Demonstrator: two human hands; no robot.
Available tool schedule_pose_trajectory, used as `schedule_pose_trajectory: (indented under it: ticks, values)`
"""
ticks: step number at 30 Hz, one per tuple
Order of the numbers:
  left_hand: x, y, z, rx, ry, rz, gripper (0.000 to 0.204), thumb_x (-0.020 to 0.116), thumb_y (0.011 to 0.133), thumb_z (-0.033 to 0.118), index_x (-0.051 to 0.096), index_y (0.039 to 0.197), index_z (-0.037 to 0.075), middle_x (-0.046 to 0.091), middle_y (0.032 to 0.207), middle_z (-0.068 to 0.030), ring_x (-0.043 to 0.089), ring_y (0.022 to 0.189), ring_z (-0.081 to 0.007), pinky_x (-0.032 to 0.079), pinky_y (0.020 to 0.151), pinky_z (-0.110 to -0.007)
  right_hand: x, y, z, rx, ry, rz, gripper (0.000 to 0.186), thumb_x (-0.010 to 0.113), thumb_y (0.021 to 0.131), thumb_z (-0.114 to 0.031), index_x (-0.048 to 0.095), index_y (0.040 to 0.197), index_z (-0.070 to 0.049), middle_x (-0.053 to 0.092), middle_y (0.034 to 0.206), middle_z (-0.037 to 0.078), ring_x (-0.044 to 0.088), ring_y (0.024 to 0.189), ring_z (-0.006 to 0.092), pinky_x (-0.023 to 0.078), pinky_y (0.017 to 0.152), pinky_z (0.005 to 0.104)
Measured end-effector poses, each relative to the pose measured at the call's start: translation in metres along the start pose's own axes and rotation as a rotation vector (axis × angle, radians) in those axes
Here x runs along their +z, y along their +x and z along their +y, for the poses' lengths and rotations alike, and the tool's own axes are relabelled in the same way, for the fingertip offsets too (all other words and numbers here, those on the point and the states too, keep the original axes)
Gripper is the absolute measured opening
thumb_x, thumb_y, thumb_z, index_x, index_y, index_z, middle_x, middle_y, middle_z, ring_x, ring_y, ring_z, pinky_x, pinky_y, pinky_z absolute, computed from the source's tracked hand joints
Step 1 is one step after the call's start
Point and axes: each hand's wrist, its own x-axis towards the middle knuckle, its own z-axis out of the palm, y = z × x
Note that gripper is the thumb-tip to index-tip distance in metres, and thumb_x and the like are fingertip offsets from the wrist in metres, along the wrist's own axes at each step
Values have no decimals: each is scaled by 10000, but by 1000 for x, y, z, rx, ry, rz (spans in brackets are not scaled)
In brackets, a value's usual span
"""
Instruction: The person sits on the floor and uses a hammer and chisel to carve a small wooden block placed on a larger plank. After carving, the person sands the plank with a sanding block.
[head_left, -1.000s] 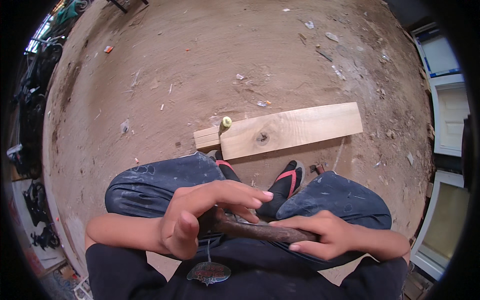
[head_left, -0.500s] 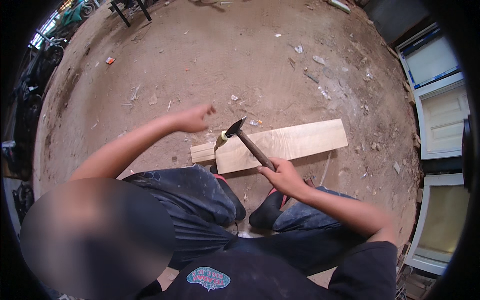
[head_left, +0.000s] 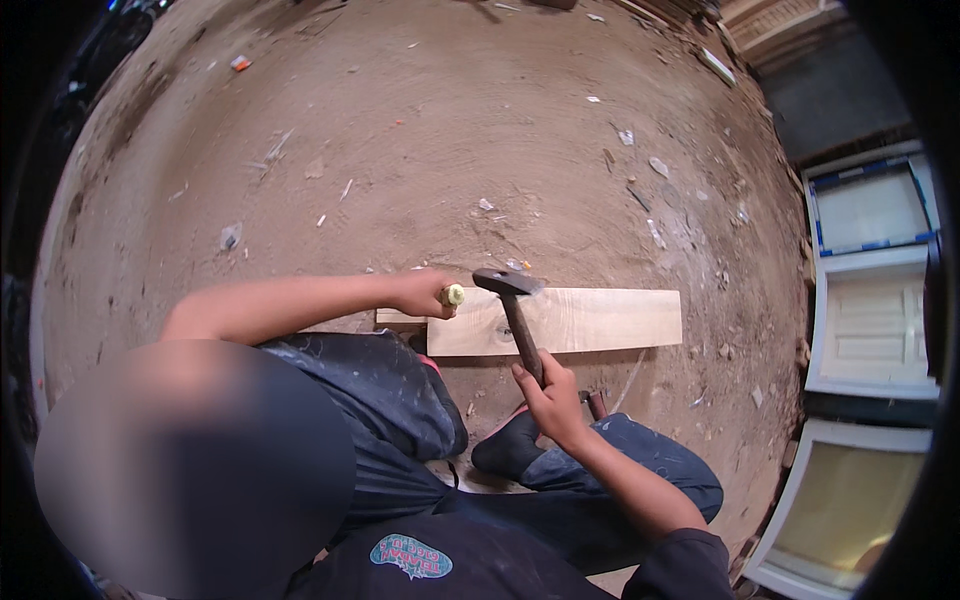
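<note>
A pale wooden board (head_left: 610,322) lies crosswise in front of my feet, with a narrower piece of wood (head_left: 392,317) showing at its left end. My left hand (head_left: 425,292) is closed around an upright chisel (head_left: 454,295) near the board's left end. Only the chisel's pale yellow-green top shows clearly; its blade is hidden below the hand. My right hand (head_left: 553,398) grips the wooden handle of a hammer (head_left: 520,325). The dark hammer head is raised over the board, just right of the chisel and apart from it.
My shoes (head_left: 507,452) and bent knees are close to the board's near side. A reddish-brown handle (head_left: 597,404) sticks out beside my right knee. Framed panels (head_left: 868,320) lean along the right edge. Bits of litter (head_left: 658,167) are scattered over the dirt floor.
My left hand has come down and right and taken hold of the chisel, which stood free before. The hammer has moved right, its head now farther from the chisel. My view has shifted.
</note>
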Motion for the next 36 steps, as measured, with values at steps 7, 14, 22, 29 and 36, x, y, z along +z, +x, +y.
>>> schedule_pose_trajectory:
  ticks: [7, 14, 22, 29, 36]
  values:
    - [1, -1, -12, 1, -35, -40, 254, 727, 858, 245, 676, 996, 37, 732, 910, -149, 685, 848, -279, 526, 782, -417, 3, 3, -7, -10, -185, -79, 192, 674, 978, -188, 597, 945, -16, 502, 589, 143, 503, 510, 261, 396, 526, 384]
    - [-2, 2, 2, 5, -37, -31, 223, 726, 835, 214, 662, 964, 44, 707, 852, -158, 675, 794, -280, 514, 727, -428, 10, -2, 7, -74, -73, 3, 183, 652, 990, -178, 585, 954, -12, 500, 576, 123, 502, 504, 221, 381, 520, 376]
    - [-7, -3, 15, -86, 49, -66, 230, 713, 802, 214, 634, 927, 38, 682, 810, -163, 655, 766, -321, 497, 698, -441, 10, 0, 17, 8, -172, -88, 229, 671, 964, -219, 590, 941, -6, 518, 591, 197, 524, 512, 340, 394, 533, 427]
    - [-6, 1, 18, -68, 81, -81, 268, 742, 800, 239, 642, 960, 48, 701, 858, -172, 688, 846, -353, 506, 737, -470, 10, 7, 40, -88, -161, 13, 209, 693, 887, -152, 574, 826, 9, 496, 603, 152, 461, 530, 222, 379, 534, 373]
    - [-28, -7, 40, 80, 69, -92, 530, 751, 806, 203, 590, 1287, 47, 658, 1222, -205, 623, 1161, -363, 483, 982, -458, -22, 7, 11, -249, -116, -17, 146, 696, 844, -89, 587, 810, 2, 514, 627, 146, 506, 551, 242, 391, 545, 371]
